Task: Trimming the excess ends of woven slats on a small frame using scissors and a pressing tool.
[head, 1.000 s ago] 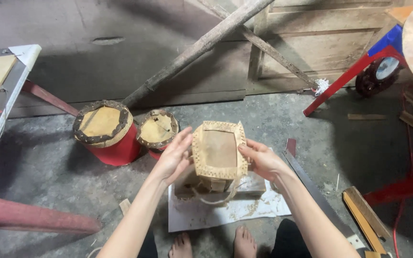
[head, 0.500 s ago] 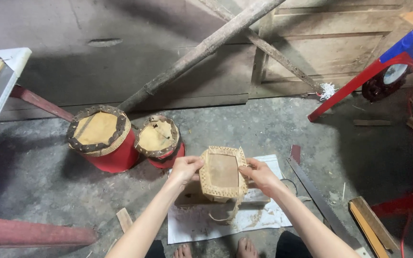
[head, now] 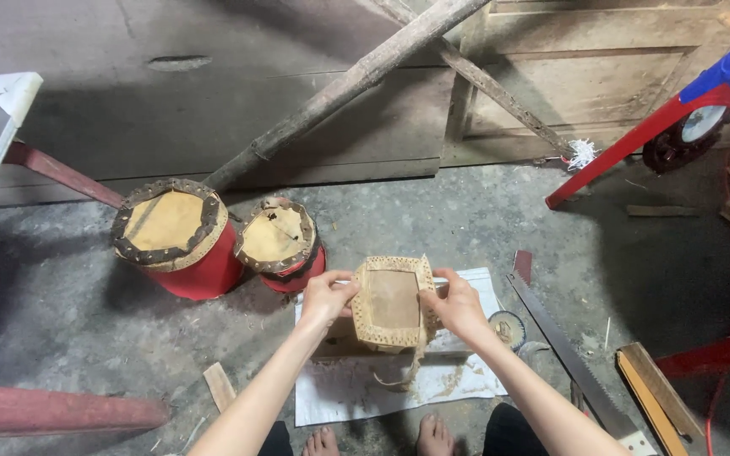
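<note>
- The left hand (head: 326, 297) grips the left edge of a small square hide-covered frame (head: 392, 302), fingers curled around it.
- The right hand (head: 456, 306) pinches the frame's right edge — thumb on top.
- The frame sits between both hands, above a white sheet (head: 356, 393) on the floor.
- 2 red drums (head: 181, 238) stand beyond the left hand; a handsaw (head: 561, 344) lies right of the right hand.

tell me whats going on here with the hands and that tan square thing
A person holds a square tan hide piece with a punched border, the left hand on one side and the right hand on the other, above a white sheet on the concrete floor. Two red drums stand to the left; a handsaw lies to the right.
</note>
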